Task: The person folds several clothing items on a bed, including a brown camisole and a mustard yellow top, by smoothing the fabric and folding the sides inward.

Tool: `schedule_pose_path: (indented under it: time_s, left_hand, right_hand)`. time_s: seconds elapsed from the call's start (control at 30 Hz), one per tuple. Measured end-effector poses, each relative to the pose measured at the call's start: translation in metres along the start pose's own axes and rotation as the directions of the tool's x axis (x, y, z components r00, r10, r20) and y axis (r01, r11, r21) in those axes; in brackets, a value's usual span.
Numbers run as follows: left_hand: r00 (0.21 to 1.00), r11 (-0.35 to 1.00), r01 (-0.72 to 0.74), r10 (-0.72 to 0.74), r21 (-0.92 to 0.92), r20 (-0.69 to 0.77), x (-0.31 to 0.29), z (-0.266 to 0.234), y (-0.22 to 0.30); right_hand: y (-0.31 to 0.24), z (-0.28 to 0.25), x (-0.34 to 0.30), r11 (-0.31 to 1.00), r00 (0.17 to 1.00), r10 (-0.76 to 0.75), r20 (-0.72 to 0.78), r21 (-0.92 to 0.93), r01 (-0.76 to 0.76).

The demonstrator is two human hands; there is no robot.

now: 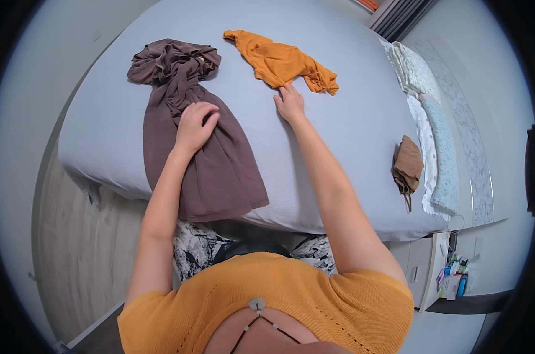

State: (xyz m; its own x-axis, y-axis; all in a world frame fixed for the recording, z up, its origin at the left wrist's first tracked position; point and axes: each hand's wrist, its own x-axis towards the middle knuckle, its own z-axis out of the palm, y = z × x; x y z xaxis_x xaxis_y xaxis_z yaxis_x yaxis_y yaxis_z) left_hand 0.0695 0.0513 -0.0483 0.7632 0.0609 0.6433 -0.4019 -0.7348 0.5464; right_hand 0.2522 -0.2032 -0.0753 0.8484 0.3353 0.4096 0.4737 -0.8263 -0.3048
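A long dark purple-brown dress (190,171) lies on the bed, its lower part spread flat and its far end bunched. My left hand (195,125) rests on the middle of the dress, fingers loosely bent and thumb apart, with no fabric visibly gripped. To the right and farther off is a crumpled orange garment (273,58). At its near edge, my right hand (290,105) has its fingertips closed on a bit of the orange cloth. The undersides of both hands are hidden.
A light grey-blue sheet covers the bed (332,147). A folded brown garment with thin straps (408,165) lies at the right. Beside it are pillows (441,153) against the headboard. Small bottles and boxes (454,277) stand on a bedside cabinet (418,268).
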Motion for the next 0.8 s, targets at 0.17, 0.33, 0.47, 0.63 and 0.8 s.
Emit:
schedule_pose_path:
  time_s: [0.17,0.33,0.47,0.63,0.8]
  left_hand:
    - [0.966,0.951,-0.067,-0.015,0.303,0.260,-0.001,0.013,0.009]
    - [0.953,0.952,0.026,-0.116,0.305,0.280,0.024,0.036,0.030]
    - [0.931,0.961,-0.108,0.008,0.254,0.366,0.035,0.064,0.039]
    - [0.931,0.942,-0.175,0.064,0.285,0.359,0.035,0.079,0.050]
    - [0.888,0.950,-0.237,0.127,0.203,0.442,0.022,0.064,0.064]
  right_hand:
    - [-0.026,-0.051,-0.028,0.923,0.994,-0.108,-0.018,0.368,0.107]
    - [-0.029,-0.142,-0.120,0.604,0.787,-0.163,0.596,0.691,-0.398]
    - [-0.008,-0.194,-0.163,0.530,0.536,-0.412,0.737,0.672,-0.518]
    - [0.030,-0.180,-0.174,0.733,0.860,0.017,0.511,0.579,-0.358]
    - [0.007,-0.161,-0.187,0.950,0.928,-0.114,0.356,0.312,-0.003]
